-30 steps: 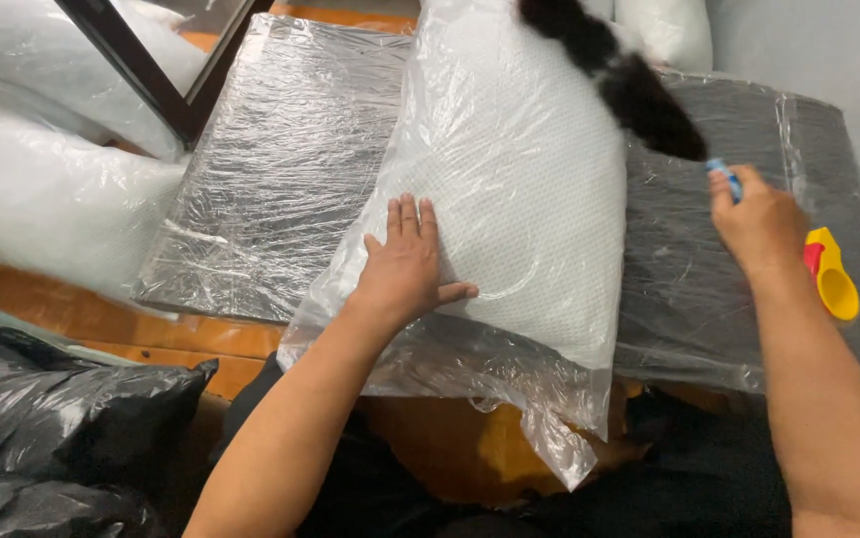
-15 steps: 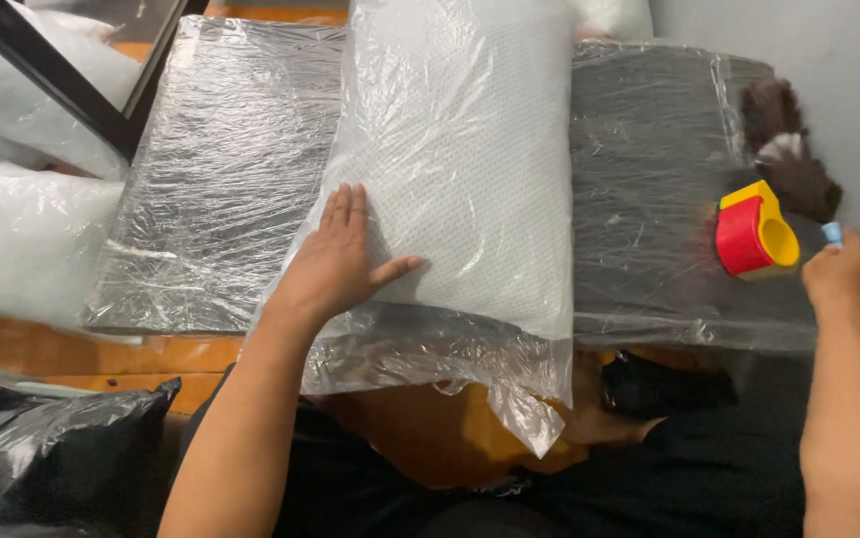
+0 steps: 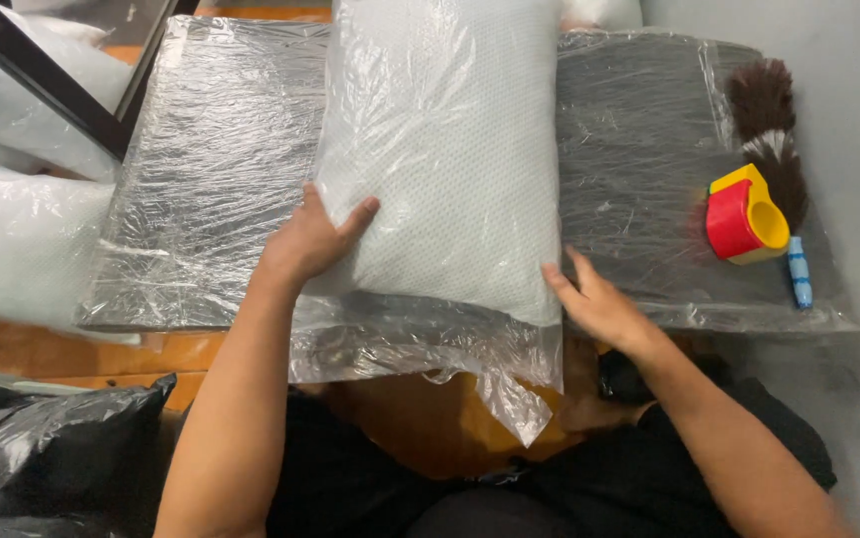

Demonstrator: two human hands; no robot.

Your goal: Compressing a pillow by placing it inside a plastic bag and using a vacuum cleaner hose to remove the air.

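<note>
Pillow (image 3: 445,159) in its clear plastic bag (image 3: 420,349) lies lengthwise across the wrapped grey pads (image 3: 211,169), its open end hanging over their near edge. Your left hand (image 3: 310,239) presses flat on the pillow's near left corner, fingers spread apart; your right hand (image 3: 594,304) rests open at its near right corner, gripping nothing. Keep both palms flat and even so the slippery bag doesn't skew. A red-and-yellow tape dispenser (image 3: 744,214) sits near the pads' right edge.
</note>
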